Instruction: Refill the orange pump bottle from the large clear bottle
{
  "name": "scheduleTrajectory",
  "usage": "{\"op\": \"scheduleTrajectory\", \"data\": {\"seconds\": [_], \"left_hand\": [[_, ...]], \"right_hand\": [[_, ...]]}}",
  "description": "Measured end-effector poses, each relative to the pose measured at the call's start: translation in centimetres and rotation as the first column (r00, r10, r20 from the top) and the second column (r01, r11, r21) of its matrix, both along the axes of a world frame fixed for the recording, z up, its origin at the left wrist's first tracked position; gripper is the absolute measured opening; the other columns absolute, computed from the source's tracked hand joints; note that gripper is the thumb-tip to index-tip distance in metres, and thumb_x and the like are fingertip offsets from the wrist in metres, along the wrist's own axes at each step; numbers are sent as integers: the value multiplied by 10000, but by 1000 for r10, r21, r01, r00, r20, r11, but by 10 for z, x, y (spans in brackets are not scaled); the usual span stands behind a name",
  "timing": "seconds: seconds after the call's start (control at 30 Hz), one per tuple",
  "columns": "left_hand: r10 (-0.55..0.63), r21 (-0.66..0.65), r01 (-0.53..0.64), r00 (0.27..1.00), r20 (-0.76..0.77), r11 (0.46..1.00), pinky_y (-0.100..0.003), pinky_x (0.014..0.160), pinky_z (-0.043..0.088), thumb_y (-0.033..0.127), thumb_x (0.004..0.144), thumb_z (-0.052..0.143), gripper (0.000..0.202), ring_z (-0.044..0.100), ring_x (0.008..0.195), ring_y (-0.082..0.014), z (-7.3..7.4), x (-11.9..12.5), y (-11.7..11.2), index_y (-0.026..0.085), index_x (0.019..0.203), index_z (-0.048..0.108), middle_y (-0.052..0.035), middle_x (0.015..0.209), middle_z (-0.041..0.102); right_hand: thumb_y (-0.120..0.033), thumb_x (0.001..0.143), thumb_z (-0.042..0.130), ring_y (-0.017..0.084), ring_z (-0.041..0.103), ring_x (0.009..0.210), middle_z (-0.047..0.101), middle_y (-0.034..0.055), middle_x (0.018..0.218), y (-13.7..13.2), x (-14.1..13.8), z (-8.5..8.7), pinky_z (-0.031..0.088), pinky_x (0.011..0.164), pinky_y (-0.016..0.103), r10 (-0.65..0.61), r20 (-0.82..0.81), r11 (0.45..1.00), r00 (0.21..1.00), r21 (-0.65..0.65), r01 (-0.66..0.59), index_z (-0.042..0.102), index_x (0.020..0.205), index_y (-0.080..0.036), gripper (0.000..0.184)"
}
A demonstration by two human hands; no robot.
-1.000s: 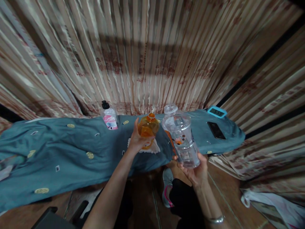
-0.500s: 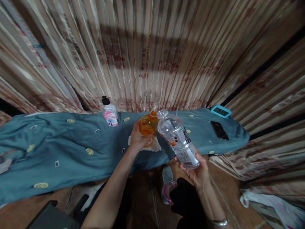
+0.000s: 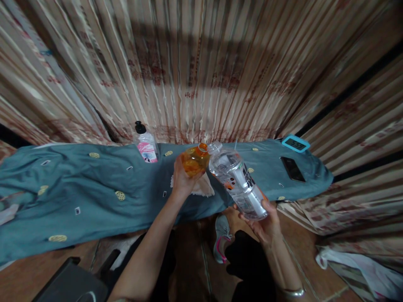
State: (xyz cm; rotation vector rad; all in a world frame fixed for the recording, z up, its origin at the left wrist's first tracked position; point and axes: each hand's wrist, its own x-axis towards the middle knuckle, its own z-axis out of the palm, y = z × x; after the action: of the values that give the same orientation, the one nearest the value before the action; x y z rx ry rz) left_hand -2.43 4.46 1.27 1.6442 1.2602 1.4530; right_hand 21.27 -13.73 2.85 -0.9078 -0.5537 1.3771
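My left hand (image 3: 183,176) is wrapped round an orange see-through bottle (image 3: 195,160), which leans to the right with its uncapped mouth upward. In my right hand (image 3: 262,222) is a large clear plastic bottle (image 3: 237,178) with a silver, black and orange label, gripped near its base. This bottle tilts up and to the left, and its uncapped neck is right beside the orange bottle's mouth. Whether the two rims touch I cannot tell. Below the orange bottle a pale cloth (image 3: 204,187) lies on the covered surface.
A teal patterned cover (image 3: 103,197) drapes the long surface. On it stand a pump bottle (image 3: 147,147) with a pink label and a blue-framed digital clock (image 3: 295,144), with a dark phone (image 3: 292,169) lying nearby. Pleated curtains (image 3: 201,84) hang behind. A dark grey object (image 3: 72,281) is at lower left.
The orange bottle has tipped further to the right and lifted slightly off the cloth. The clear bottle stays close by its mouth. The whole view has shifted a little.
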Motion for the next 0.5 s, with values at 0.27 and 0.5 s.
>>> {"op": "scheduleTrajectory", "data": {"seconds": [0.27,0.5], "left_hand": [[-61,15,61,998,-26,998,-573,1137,593,396,653,1019,884,713,1306,-377,-9,-5,6,213,1383,556,-142,1356,730],[-183,-20,183,983,-5,983,-563,1108,610,384,638,992,792,738,1262,-367,-1,-6,7,219,1308,603,-127,1314,755]], "right_hand": [[-495,410,1125,357,813,743,830,121,1027,-1,-23,35,666,520,327,-227,14,955,974,-194,226,891,974,-282,646],[-365,299,1131,442,810,790,822,165,1101,-29,-37,50,689,558,424,-415,-57,858,908,-358,369,881,1112,-318,852]]}}
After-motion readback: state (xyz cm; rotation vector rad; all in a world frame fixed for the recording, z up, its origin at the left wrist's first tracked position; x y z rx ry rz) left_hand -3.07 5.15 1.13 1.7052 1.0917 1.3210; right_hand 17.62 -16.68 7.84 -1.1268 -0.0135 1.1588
